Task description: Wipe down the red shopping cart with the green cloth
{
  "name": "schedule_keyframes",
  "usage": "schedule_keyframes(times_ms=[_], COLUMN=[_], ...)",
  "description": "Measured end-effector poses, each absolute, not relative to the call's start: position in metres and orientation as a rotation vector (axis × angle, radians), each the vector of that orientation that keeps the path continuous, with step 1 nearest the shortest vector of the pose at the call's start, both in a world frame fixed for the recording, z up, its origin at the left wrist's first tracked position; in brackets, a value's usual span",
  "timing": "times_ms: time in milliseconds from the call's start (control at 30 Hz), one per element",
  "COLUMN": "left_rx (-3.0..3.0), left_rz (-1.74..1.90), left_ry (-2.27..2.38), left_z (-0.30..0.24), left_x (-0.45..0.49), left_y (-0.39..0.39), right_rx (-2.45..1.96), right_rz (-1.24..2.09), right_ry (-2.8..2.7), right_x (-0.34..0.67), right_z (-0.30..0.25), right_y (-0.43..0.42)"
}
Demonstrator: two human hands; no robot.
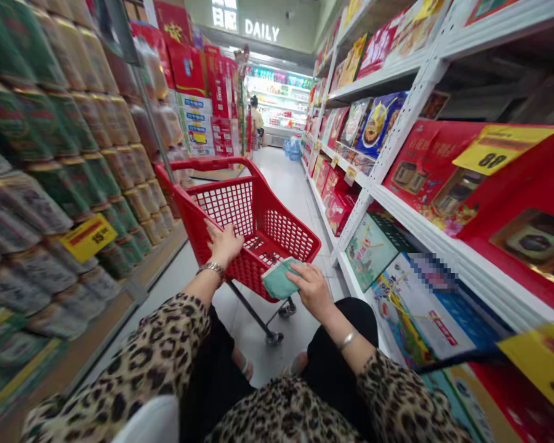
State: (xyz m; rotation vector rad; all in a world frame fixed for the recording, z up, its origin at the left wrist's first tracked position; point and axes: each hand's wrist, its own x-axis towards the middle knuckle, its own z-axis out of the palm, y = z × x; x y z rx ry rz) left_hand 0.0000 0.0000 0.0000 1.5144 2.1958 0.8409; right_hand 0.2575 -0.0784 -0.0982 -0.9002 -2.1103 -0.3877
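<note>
A red plastic shopping cart with a perforated basket stands right in front of my knees. My left hand, with a metal watch at the wrist, holds the cart's near rim from above; some of its fingertips are hidden. In my right hand is a folded pale green cloth, pressed against the near right corner of the basket. Fingers of that hand lie over the cloth, and a silver bangle circles the wrist. Inside the basket only its red lattice floor shows.
Stacked packs of cans rise on the left. White shelves with red and blue gift boxes run close along the right. A tiled aisle leads to a lit cooler, where a person is near water bottles.
</note>
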Motion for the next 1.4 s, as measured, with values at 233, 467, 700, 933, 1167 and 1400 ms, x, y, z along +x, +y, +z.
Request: schedule_keyframes(times_ms=[233,467,700,933,1167,1400], left_rx=[1.484,1.474,1.475,1.475,1.48,1.491], left_rz=[0.915,0.968,0.962,1.007,1.035,1.065], left_ry=[2.17,2.173,2.188,2.175,2.148,2.17], left_z=[-0.005,-0.01,-0.009,-0.01,-0.009,-0.012], left_x=[-0.001,-0.003,-0.007,-0.014,-0.02,-0.021], left_y=[0.001,0.002,-0.001,-0.001,-0.007,-0.012], right_rx=[-1.014,-1.174,-1.191,-1.117,-1.167,-1.32], right_rz=[-0.32,-0.23,-0.242,-0.296,-0.276,-0.199], right_ry=[-2.164,-2.164,-2.155,-2.187,-2.215,-2.208], right_x=[0.289,0.304,0.29,0.248,0.247,0.274], right_z=[-0.097,-0.091,-0.093,-0.099,-0.093,-0.091], right_y=[-0.062,-0.047,-0.054,-0.088,-0.086,-0.057])
